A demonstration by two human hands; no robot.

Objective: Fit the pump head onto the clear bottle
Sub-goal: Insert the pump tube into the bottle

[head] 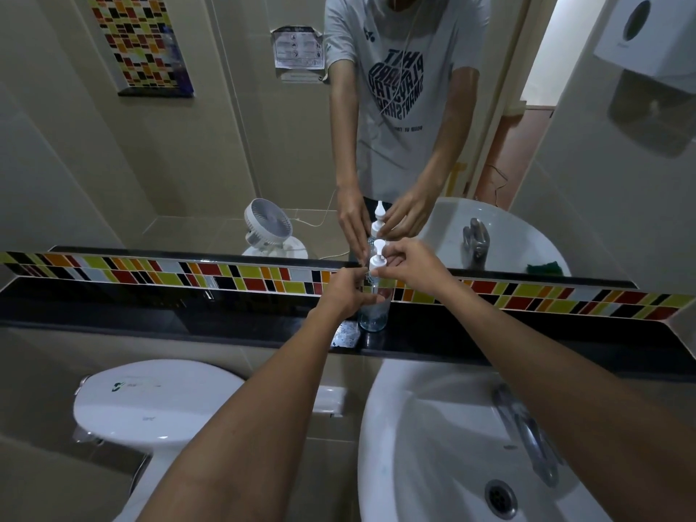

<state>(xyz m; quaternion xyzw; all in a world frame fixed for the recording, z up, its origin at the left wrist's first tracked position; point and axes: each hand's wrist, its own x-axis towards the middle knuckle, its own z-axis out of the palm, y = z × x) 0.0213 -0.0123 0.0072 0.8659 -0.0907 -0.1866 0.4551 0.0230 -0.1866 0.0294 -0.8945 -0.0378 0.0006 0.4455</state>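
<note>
A clear bottle [372,319] stands upright on the black ledge [188,314] below the mirror. My left hand [346,292] wraps around its upper body from the left. A white pump head [376,258] sits on top of the bottle's neck. My right hand [410,263] pinches the pump's collar from the right with fingertips. Whether the collar is screwed tight cannot be told. The mirror repeats both hands and the bottle.
A white sink [452,446] with a chrome tap [527,431] lies below the ledge at right. A toilet with its lid down [150,401] stands at lower left. A band of coloured tiles [150,271] runs behind the ledge. A paper dispenser [651,32] hangs at upper right.
</note>
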